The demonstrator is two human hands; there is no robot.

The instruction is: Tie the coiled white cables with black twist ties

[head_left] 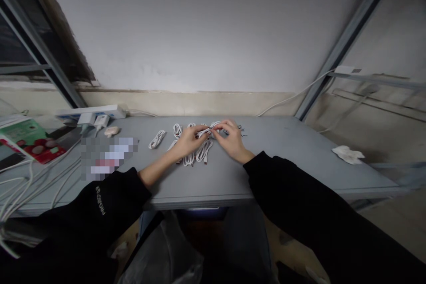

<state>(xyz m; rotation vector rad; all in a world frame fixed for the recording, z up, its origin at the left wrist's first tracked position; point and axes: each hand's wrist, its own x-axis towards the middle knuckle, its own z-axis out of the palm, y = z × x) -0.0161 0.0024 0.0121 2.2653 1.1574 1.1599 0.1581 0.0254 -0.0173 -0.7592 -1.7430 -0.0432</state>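
My left hand and my right hand meet above the grey table, pinching a small coiled white cable between their fingertips. Several other bundled white cables lie just below and beside my hands, including one right under my fingers and one off to the left. Thin dark wire ends stick out past my right hand. Part of the bundles behind my hands is hidden.
A white power strip with plugged-in adapters stands at the table's back left, near a green and red package and loose white cords. A pixelated patch covers something on the table. Crumpled tissue lies at right.
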